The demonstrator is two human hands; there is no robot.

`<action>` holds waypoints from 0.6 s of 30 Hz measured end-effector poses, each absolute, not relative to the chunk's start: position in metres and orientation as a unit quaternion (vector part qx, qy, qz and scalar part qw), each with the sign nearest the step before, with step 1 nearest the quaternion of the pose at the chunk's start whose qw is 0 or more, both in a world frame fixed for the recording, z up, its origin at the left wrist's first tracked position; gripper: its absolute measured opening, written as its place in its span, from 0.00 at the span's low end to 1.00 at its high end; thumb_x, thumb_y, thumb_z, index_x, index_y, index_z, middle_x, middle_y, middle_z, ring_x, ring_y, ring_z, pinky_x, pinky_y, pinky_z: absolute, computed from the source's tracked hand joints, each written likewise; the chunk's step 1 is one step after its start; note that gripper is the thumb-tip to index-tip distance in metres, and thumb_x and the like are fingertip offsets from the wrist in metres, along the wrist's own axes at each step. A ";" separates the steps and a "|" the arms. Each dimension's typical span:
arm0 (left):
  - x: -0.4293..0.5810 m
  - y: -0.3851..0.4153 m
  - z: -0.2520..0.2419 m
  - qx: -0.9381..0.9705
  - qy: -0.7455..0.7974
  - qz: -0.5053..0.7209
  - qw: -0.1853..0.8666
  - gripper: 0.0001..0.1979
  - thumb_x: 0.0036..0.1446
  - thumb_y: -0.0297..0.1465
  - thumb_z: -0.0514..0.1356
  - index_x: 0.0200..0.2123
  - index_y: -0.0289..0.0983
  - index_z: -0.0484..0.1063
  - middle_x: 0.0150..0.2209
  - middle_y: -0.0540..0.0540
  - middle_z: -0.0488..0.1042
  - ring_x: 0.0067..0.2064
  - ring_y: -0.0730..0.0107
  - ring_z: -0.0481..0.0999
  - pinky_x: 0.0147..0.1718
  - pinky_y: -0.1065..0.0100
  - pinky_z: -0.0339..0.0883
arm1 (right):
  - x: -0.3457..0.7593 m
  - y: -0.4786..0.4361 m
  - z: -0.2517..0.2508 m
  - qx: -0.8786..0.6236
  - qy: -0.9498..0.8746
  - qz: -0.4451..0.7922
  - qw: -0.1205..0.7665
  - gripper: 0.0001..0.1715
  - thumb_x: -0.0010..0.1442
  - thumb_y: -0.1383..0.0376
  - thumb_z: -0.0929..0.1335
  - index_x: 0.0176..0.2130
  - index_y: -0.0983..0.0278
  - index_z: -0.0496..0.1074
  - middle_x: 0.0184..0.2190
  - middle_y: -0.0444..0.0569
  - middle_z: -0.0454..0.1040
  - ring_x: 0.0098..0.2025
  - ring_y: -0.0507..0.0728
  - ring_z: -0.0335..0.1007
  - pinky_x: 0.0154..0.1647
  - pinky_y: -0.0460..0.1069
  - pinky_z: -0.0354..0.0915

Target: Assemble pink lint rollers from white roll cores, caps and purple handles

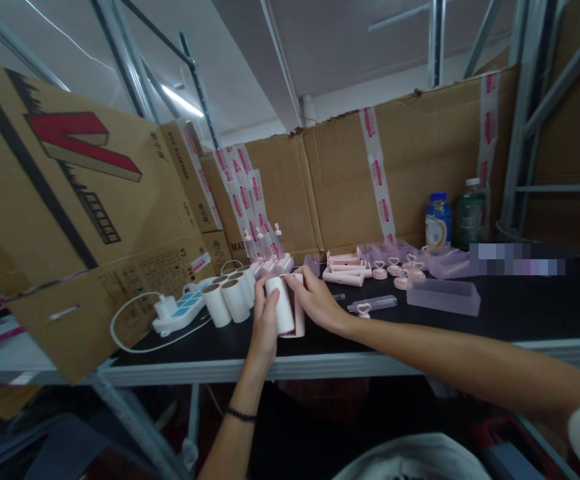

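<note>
Cardboard box: leaning over the left end of the counter, printed red and black.
White power strip: lying on the counter just under the box, its cable looping leftward.
White rolls: standing upright in a cluster beside the strip.
Left hand: wrapping its fingers around a white roll, clamped on it from the left.
Right hand: gripping a pink holder that is sitting behind and beside that roll; roll and holder are touching, held just above the counter's front part.
Pink handles: lying stacked behind the hands.
Heart-shaped pink pieces: resting further right.
Translucent pink tray: lying near them.
Two bottles: standing against the cardboard wall.
</note>
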State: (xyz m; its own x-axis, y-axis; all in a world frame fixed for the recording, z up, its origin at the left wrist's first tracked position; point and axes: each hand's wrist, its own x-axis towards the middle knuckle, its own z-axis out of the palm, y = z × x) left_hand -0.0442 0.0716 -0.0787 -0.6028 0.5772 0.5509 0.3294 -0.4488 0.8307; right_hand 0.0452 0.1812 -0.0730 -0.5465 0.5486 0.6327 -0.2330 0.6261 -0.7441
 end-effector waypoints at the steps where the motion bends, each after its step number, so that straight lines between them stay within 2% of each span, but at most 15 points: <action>1: -0.045 0.071 -0.079 0.438 0.523 0.727 0.081 0.17 0.64 0.38 0.60 0.55 0.46 0.68 0.48 0.48 0.74 0.40 0.65 0.73 0.35 0.75 0.68 | 0.047 0.181 -0.071 -0.088 -0.777 0.412 0.468 0.16 0.73 0.51 0.61 0.43 0.60 0.67 0.38 0.45 0.77 0.42 0.57 0.75 0.45 0.48 0.65; 5: -0.047 0.069 -0.079 0.442 0.535 0.717 0.068 0.16 0.64 0.40 0.61 0.54 0.46 0.68 0.45 0.47 0.73 0.36 0.66 0.71 0.33 0.75 0.66 | 0.055 0.182 -0.060 -0.032 -0.798 0.370 0.475 0.15 0.74 0.57 0.63 0.42 0.63 0.74 0.38 0.46 0.78 0.41 0.56 0.74 0.45 0.47 0.64; 9: -0.046 0.069 -0.076 0.458 0.537 0.705 0.066 0.19 0.62 0.43 0.65 0.53 0.46 0.67 0.44 0.48 0.72 0.38 0.66 0.71 0.36 0.74 0.67 | 0.058 0.186 -0.054 -0.001 -0.816 0.319 0.482 0.12 0.73 0.62 0.65 0.43 0.66 0.77 0.39 0.48 0.79 0.40 0.55 0.73 0.44 0.47 0.62; 13: -0.050 0.070 -0.077 0.478 0.540 0.690 0.063 0.22 0.59 0.42 0.68 0.53 0.46 0.66 0.44 0.49 0.70 0.41 0.66 0.71 0.38 0.73 0.67 | 0.056 0.192 -0.055 0.007 -0.830 0.280 0.482 0.12 0.73 0.66 0.65 0.42 0.67 0.78 0.41 0.51 0.80 0.43 0.57 0.74 0.46 0.49 0.62; 18: -0.055 0.074 -0.079 0.497 0.538 0.678 0.054 0.23 0.59 0.42 0.68 0.53 0.45 0.66 0.44 0.49 0.70 0.42 0.65 0.71 0.43 0.70 0.67 | 0.049 0.197 -0.060 -0.016 -0.833 0.255 0.491 0.13 0.74 0.66 0.64 0.40 0.67 0.76 0.39 0.53 0.79 0.42 0.58 0.74 0.44 0.50 0.61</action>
State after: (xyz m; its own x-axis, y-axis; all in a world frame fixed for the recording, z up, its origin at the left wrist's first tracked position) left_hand -0.0551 0.0742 -0.0794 -0.4996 0.6086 0.6164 0.4621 -0.4146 0.7839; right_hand 0.0491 0.1968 -0.0599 -0.5164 0.2768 0.8104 -0.2236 0.8699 -0.4396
